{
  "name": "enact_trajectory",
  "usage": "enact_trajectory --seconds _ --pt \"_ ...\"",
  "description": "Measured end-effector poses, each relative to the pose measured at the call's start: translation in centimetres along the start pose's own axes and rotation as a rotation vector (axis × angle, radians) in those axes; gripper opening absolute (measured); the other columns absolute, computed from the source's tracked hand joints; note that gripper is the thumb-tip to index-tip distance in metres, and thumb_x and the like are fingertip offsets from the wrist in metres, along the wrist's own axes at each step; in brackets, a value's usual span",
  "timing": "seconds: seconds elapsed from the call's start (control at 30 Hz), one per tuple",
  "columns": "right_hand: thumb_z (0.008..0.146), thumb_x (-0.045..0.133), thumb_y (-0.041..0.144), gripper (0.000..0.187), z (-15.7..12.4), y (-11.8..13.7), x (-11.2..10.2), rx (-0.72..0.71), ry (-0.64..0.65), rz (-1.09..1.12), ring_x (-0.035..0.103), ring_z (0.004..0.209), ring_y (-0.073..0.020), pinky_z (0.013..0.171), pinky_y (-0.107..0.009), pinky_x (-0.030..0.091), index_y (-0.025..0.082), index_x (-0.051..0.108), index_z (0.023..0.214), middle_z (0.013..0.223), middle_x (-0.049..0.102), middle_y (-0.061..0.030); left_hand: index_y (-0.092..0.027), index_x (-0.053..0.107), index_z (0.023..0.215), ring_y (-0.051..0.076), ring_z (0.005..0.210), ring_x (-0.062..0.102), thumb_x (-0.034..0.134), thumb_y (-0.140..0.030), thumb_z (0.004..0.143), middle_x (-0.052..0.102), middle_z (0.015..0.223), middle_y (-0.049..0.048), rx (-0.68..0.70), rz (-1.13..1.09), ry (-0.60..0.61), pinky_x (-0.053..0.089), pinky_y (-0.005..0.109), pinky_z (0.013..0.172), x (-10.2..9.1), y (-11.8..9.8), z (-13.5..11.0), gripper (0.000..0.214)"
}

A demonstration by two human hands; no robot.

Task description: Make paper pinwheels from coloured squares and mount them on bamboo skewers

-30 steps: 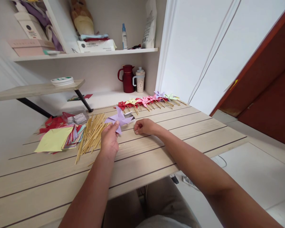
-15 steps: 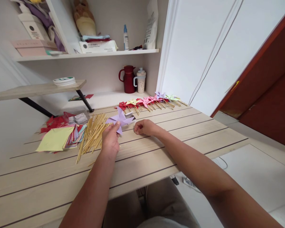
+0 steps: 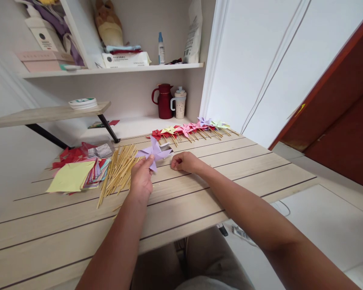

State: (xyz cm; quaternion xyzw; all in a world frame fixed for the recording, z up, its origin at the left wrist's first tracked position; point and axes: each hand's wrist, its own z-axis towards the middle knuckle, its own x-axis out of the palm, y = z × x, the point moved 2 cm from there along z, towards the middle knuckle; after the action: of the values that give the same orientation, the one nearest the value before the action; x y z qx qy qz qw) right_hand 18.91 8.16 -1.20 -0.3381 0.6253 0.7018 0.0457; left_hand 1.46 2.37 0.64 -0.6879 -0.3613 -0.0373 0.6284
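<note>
My left hand pinches a lilac paper pinwheel at its centre, thumb on top. To the right, my right hand is closed low over the table, fingertips pressed together; whatever may be in them is too small to name. A small open box is partly hidden behind the pinwheel. Left of my left hand lies a loose pile of thin wooden sticks. Beside it is a stack of coloured paper squares, yellow on top. Finished-looking pinwheels on sticks lie in a row at the back.
The slatted wooden table meets a white shelf unit. A dark red jug and a lidded cup stand at the back. A raised wooden stand is on the left, with red paper pieces near its leg.
Both hands stay almost in place, the left still pinching the lilac pinwheel. The whole view has shifted very slightly.
</note>
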Motion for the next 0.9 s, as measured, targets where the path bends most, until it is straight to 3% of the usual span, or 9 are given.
enact_trajectory --seconds 0.9 --pt "0.066 0.068 0.007 0.013 0.25 -0.29 0.01 0.005 -0.008 -0.023 0.054 0.058 -0.0099 0.056 -0.021 0.038 0.018 0.072 0.073 0.063 0.064 0.0036 -0.016 0.067 0.07 0.011 0.066 0.061 0.091 -0.015 0.055 0.07 0.071 -0.0008 -0.007 0.017 0.015 0.042 0.023 0.064 0.02 0.02 -0.15 0.028"
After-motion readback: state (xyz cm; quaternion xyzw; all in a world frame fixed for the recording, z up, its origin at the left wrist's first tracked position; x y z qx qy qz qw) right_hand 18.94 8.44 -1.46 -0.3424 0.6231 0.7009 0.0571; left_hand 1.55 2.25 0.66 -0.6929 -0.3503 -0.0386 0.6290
